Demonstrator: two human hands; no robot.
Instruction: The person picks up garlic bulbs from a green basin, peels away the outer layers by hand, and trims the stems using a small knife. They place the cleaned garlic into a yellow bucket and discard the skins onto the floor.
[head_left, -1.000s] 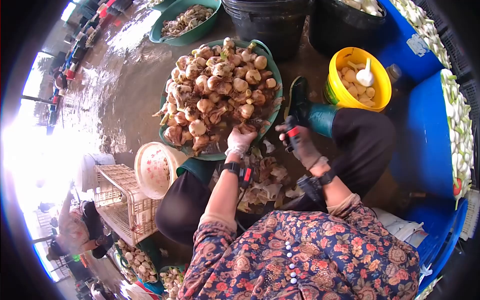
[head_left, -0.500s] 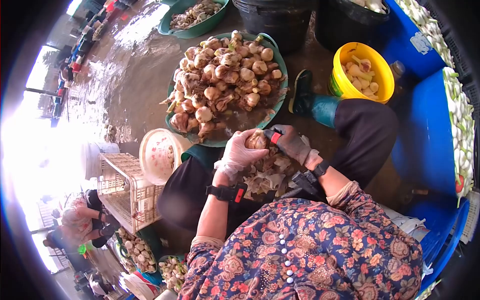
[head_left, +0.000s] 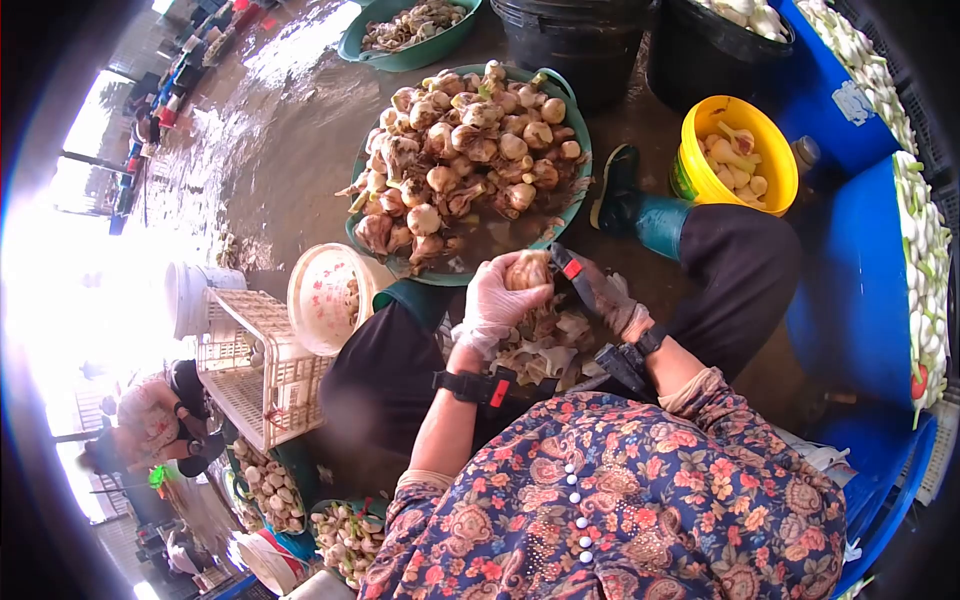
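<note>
Garlic (head_left: 530,271), gripped in the left hand (head_left: 497,303), faced the right hand (head_left: 604,297) at 3 o'clock, gripping a black tool (head_left: 565,261); steady fingertips clear of the tool seemed best.

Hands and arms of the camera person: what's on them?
The left hand has a thin, see-through glove; the right hand has a darker, greyish glove. There are black wrist straps with small black boxes, the left box marked red. The flowery sleeves are dark blue, red and pink, with beige cuffs.
</note>
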